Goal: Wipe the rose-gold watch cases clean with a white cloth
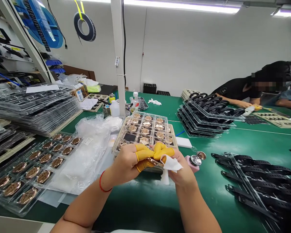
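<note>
Grips a rose-gold watch part (156, 162) in the left hand (128, 158), with yellow-capped fingertips clamped on it, at the near edge of a clear tray (130, 137) of similar parts. Pinches a white cloth (172, 163) against the part's right end in the right hand (183, 174), with fingers drawn together. Works above a green table (131, 207), between another filled tray (8, 202) at left and black straps (264, 186) at right, near a co-worker (235, 92).

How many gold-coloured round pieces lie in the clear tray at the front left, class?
15 gold-coloured round pieces lie in the clear tray: five rows of three, from the tray's near end to its far end. None there seems hidden.
</note>
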Motion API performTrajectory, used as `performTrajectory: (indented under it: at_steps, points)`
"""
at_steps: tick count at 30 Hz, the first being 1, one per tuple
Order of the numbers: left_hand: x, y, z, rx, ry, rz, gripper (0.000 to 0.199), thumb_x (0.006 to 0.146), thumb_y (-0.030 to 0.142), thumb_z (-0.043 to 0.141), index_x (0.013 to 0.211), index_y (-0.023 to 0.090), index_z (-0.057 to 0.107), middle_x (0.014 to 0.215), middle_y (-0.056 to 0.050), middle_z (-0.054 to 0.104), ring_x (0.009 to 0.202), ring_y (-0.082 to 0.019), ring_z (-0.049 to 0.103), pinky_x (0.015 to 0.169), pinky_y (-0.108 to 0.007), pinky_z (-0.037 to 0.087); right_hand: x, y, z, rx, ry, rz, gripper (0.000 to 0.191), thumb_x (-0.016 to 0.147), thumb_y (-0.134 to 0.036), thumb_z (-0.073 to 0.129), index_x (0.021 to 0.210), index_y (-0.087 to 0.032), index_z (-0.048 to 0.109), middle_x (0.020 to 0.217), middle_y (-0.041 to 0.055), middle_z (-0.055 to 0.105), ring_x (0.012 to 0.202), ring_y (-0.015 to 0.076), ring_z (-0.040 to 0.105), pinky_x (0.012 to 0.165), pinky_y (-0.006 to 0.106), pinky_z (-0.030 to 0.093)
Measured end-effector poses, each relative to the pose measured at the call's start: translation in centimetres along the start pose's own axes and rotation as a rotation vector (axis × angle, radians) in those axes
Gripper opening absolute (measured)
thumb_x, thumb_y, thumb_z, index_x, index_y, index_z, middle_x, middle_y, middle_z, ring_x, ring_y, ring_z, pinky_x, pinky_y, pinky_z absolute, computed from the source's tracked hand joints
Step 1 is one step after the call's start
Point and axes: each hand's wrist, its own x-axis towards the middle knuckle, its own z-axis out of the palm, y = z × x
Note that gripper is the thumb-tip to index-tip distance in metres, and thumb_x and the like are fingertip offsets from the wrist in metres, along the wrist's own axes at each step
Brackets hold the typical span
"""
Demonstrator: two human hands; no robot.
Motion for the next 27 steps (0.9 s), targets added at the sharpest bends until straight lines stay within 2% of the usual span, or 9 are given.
performTrajectory:
  at_steps: [2, 5, 8, 12, 16, 18, 21, 23, 27]
  points:
    - [0.1, -0.4, 0.0, -0.135, 0.002, 0.018, 0.018, 0.096, 0.029, 0.051, 0.103, 0.018, 0.063, 0.087, -0.008, 0.07, 0.08, -0.017, 0.065, 0.073, -0.026, 0.052, -0.1, 0.0, -0.3, -0.041, -0.031, -0.02, 0.023, 0.075, -0.049, 0.072, 0.079, -0.027, 0.077, 0.072, 0.0056, 0.067, 0.073, 0.0212, 0.064, 0.064, 0.034, 0.054]
    - [0.2, -0.8, 0.0, -0.202, -0.029, 0.013, 0.017, 0.097, 0.029, 0.05, 0.102, 0.018, 0.062, 0.088, -0.008, 0.07, 0.083, -0.017, 0.065, 0.075, -0.026, 0.051, 0.0, -0.1, -0.3, -0.066, -0.021, -0.01, 0.022, 0.074, -0.049, 0.073, 0.078, -0.028, 0.077, 0.074, 0.0056, 0.067, 0.075, 0.0215, 0.065, 0.066, 0.034, 0.055]
    - [0.2, -1.0, -0.3, -0.161, -0.128, -0.015, 0.018, 0.097, 0.029, 0.049, 0.101, 0.018, 0.062, 0.092, -0.008, 0.07, 0.084, -0.017, 0.064, 0.075, -0.026, 0.049, 0.0, -0.3, -0.1, -0.084, -0.024, -0.017, 0.02, 0.074, -0.046, 0.075, 0.078, -0.027, 0.076, 0.079, 0.0046, 0.068, 0.076, 0.0201, 0.064, 0.069, 0.033, 0.054]
    - [0.2, -1.3, -0.3, -0.065, -0.247, -0.029, 0.026, 0.099, 0.032, 0.043, 0.102, 0.017, 0.064, 0.094, -0.009, 0.07, 0.083, -0.019, 0.064, 0.072, -0.028, 0.047, -0.6, -0.3, -0.1, -0.214, -0.004, -0.002, 0.022, 0.073, -0.036, 0.078, 0.092, -0.027, 0.073, 0.089, 0.003, 0.069, 0.081, 0.0194, 0.063, 0.077, 0.033, 0.053]
    - [0.0, -2.0, 0.7, -0.296, -0.148, 0.034, 0.025, 0.099, 0.034, 0.044, 0.104, 0.018, 0.064, 0.093, -0.009, 0.07, 0.084, -0.017, 0.064, 0.074, -0.027, 0.048, -1.3, -0.5, -0.2, -0.299, 0.035, -0.05, 0.029, 0.071, -0.031, 0.081, 0.098, -0.029, 0.072, 0.099, 0.0034, 0.069, 0.093, 0.0223, 0.064, 0.086, 0.035, 0.053]
    - [-0.3, -2.3, 1.5, -0.451, -0.077, 0.03, 0.02, 0.097, 0.031, 0.05, 0.103, 0.019, 0.064, 0.09, -0.008, 0.07, 0.084, -0.016, 0.064, 0.075, -0.025, 0.049, -1.6, -0.7, -0.2, -0.297, 0.007, -0.099, 0.028, 0.071, -0.029, 0.081, 0.098, -0.03, 0.072, 0.1, 0.0027, 0.069, 0.093, 0.0216, 0.064, 0.084, 0.033, 0.054]
    - [-0.8, -2.6, 2.9, -0.706, 0.017, -0.067, 0.013, 0.092, 0.03, 0.06, 0.097, 0.02, 0.068, 0.089, -0.008, 0.071, 0.084, -0.017, 0.065, 0.077, -0.026, 0.049, -1.8, -1.0, 0.3, -0.272, -0.03, -0.142, 0.025, 0.075, -0.029, 0.077, 0.099, -0.032, 0.073, 0.096, 0.0023, 0.07, 0.089, 0.0202, 0.065, 0.08, 0.033, 0.054]
    - [-1.0, -2.5, 3.9, -0.844, 0.074, -0.135, 0.013, 0.088, 0.032, 0.065, 0.09, 0.019, 0.069, 0.086, -0.007, 0.07, 0.081, -0.017, 0.065, 0.076, -0.028, 0.05, -2.0, -1.3, 0.6, -0.28, -0.022, -0.166, 0.021, 0.078, -0.029, 0.075, 0.099, -0.032, 0.073, 0.093, 0.0027, 0.071, 0.09, 0.0209, 0.065, 0.084, 0.035, 0.053]
    - [-1.2, -1.8, 5.2, -0.971, 0.149, -0.199, 0.024, 0.087, 0.039, 0.066, 0.077, 0.018, 0.064, 0.076, -0.004, 0.065, 0.072, -0.015, 0.061, 0.069, -0.026, 0.05, -2.3, -1.7, 1.2, -0.367, -0.011, -0.27, 0.02, 0.083, -0.025, 0.07, 0.101, -0.033, 0.072, 0.091, 0.0018, 0.071, 0.09, 0.0205, 0.065, 0.091, 0.038, 0.05]
